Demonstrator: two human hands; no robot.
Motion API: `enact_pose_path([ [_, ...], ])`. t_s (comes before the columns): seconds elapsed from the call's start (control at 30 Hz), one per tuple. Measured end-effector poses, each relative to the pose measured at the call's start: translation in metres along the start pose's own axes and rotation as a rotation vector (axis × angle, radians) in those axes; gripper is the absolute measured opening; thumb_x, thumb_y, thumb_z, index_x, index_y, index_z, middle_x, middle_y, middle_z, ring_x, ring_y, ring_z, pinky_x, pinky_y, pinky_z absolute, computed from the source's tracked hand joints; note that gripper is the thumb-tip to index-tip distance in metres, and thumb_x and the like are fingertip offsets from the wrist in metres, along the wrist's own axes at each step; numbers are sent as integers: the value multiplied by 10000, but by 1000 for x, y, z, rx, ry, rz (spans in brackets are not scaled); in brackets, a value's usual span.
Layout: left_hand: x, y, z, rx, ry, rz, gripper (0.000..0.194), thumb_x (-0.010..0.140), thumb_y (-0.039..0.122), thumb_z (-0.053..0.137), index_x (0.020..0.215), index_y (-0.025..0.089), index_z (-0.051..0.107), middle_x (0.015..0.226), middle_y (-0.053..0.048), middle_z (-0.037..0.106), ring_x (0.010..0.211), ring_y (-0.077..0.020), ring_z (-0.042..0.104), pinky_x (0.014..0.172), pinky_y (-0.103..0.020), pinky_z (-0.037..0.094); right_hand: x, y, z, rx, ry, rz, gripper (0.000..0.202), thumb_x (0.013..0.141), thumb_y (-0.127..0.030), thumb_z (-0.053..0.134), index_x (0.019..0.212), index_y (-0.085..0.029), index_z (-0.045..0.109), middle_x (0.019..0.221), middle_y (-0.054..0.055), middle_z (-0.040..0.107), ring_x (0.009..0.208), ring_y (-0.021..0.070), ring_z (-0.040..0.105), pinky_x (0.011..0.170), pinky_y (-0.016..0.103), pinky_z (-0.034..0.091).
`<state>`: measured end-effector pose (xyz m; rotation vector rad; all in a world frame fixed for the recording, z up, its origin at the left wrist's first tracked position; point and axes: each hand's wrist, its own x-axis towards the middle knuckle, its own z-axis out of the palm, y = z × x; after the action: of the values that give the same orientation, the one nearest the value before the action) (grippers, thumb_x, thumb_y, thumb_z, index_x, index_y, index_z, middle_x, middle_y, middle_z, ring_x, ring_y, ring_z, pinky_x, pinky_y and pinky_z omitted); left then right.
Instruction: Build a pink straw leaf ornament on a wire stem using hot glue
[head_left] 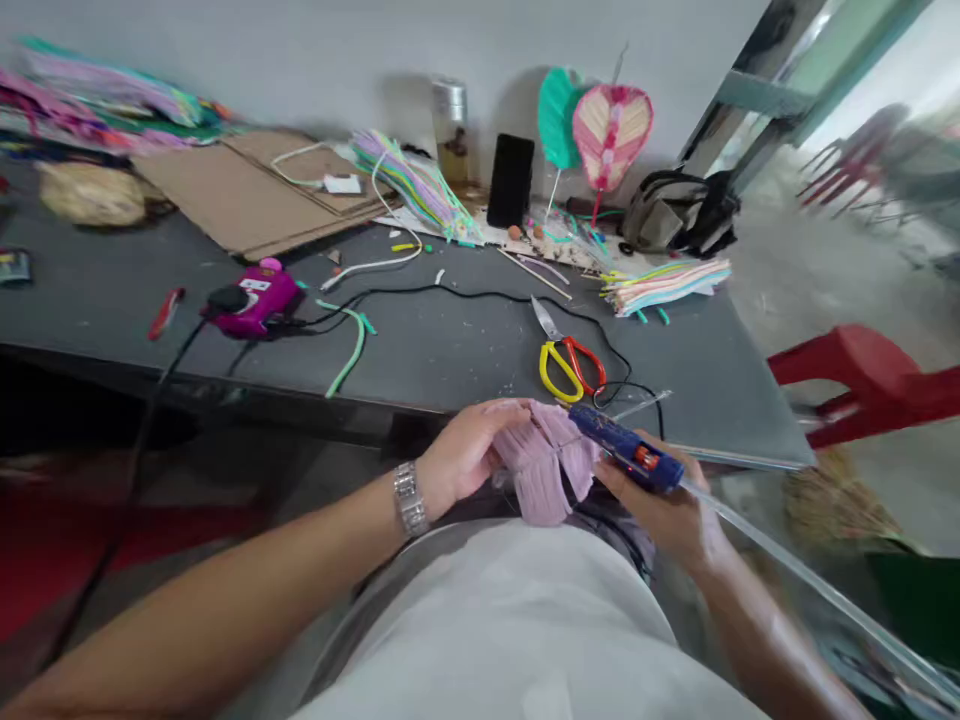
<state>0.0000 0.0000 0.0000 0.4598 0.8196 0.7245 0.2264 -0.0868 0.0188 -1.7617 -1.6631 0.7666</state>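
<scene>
My left hand (469, 450) is closed on a pale purple piece of bundled pipe cleaners (541, 478), its thumb lying along the top edge. The piece is held near my body, just off the table's front edge. In my right hand (667, 505) is a blue hot glue gun (619, 445), with a long clear glue stick (810, 580) sticking out of its back. The gun's nozzle is over the upper right of the purple piece; whether it touches cannot be made out. Scissors (566, 360) with yellow and red handles lie open on the table beyond my hands.
A purple power socket (259, 300) with a black cord stands on the grey table (450, 340). Along the wall are cardboard (255, 195), pipe cleaner bundles (420, 185), a phone (511, 180), a bottle (451, 130), leaf-shaped pieces (611, 135) and a bag (679, 215). Red chairs (870, 375) stand right.
</scene>
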Motion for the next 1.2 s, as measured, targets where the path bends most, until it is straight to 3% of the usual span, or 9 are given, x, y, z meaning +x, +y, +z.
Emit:
enact_pose_path([
  [0.17,-2,1,4,-28,-26,-6,345,598,263,929,877,113,794,830,-57,775,737,-162,675,691,-254,513,4,-11,1,-51,-19,-146,310,915,-443,674,742,-216,551,663,-35,536,600,119,477,577,252,363],
  [0.5,-1,-2,7,-17,27,0,394,552,298,956,860,118,789,817,-54,767,714,-157,659,681,-263,500,6,-12,5,-115,-19,-279,202,952,-371,629,838,-213,576,754,-1,596,652,144,540,607,272,396],
  [1.2,-4,-1,14,-8,31,5,379,543,285,959,838,118,792,817,-62,757,742,-166,660,721,-283,486,5,-8,5,-133,11,-305,201,952,-385,626,841,-229,565,745,3,587,636,158,544,574,293,432],
])
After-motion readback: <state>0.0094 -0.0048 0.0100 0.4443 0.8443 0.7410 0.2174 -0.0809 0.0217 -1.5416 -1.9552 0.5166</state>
